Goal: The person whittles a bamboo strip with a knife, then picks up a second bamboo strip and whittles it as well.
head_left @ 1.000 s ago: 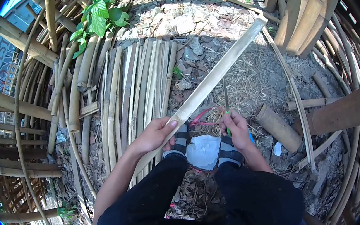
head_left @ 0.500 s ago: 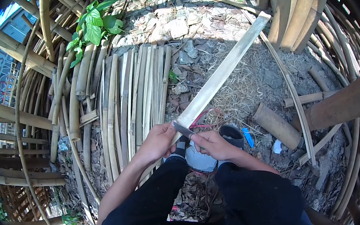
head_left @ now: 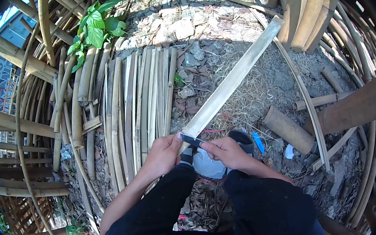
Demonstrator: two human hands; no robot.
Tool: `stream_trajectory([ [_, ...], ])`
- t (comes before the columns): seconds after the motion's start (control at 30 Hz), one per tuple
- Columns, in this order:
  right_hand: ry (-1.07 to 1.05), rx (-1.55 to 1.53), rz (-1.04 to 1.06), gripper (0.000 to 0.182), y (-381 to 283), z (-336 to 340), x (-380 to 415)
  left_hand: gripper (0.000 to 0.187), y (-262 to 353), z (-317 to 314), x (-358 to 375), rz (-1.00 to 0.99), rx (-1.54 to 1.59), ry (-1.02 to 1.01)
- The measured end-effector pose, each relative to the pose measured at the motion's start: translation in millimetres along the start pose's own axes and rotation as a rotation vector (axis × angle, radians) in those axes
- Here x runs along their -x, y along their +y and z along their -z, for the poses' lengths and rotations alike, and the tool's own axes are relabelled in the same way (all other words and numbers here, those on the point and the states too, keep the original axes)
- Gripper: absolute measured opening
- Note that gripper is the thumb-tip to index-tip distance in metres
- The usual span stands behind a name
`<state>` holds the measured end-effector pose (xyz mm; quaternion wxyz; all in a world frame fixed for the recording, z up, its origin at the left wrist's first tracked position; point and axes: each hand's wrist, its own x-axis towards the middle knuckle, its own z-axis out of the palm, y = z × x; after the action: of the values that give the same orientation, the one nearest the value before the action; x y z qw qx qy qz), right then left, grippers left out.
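A long pale bamboo strip (head_left: pixel 234 81) slants from my hands up to the right. My left hand (head_left: pixel 163 154) is closed around its lower end, with the thumb close to a dark knife blade (head_left: pixel 191 140). The blade lies across the strip near that end. My right hand (head_left: pixel 226 152) is closed on the knife, and its fingers hide the handle. Both hands are close together above my knees.
Many split bamboo strips (head_left: pixel 142 92) lie side by side at the left. A cut bamboo tube (head_left: pixel 289 130), a blue object (head_left: pixel 258 142) and a thick bamboo pole (head_left: pixel 354 107) are at the right. Thin shavings (head_left: pixel 245 95) cover the ground ahead. A leafy plant (head_left: pixel 95 28) grows at upper left.
The near end of the strip and both hands have shifted slightly down. The blade has turned a little and now shows darker. Both hands keep their hold.
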<state>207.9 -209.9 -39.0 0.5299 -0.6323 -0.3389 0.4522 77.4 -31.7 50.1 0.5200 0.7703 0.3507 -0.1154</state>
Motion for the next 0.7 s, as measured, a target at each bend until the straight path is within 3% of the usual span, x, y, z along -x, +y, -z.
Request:
stream_trajectory([
  [0.1,0.024,-0.033,-0.08,0.056,4,6,1,0.052,5,4,4,0.049,-0.016,0.0],
  [0.2,0.114,-0.012,0.026,0.056,5,4,4,0.054,3,3,5,-0.005,-0.03,0.029],
  [0.27,0.262,-0.398,-0.134,0.055,1,23,-1,0.055,1,9,9,0.054,-0.011,0.032],
  [0.37,0.454,-0.477,-0.109,0.052,4,79,-5,0.055,-8,12,13,0.117,0.015,0.026],
  [0.43,0.383,-0.441,-0.151,0.05,3,78,0,0.054,-18,14,11,0.098,-0.015,0.023],
  [0.5,0.123,-0.279,0.038,0.048,-2,53,5,0.053,-20,9,8,0.096,-0.038,0.041],
  [0.6,-0.183,-0.217,0.002,0.041,-22,14,10,0.049,-10,0,5,0.079,-0.068,0.054],
  [0.7,-0.28,-0.294,-0.047,0.04,-8,-5,-5,0.047,-12,-1,3,0.023,0.007,0.049],
])
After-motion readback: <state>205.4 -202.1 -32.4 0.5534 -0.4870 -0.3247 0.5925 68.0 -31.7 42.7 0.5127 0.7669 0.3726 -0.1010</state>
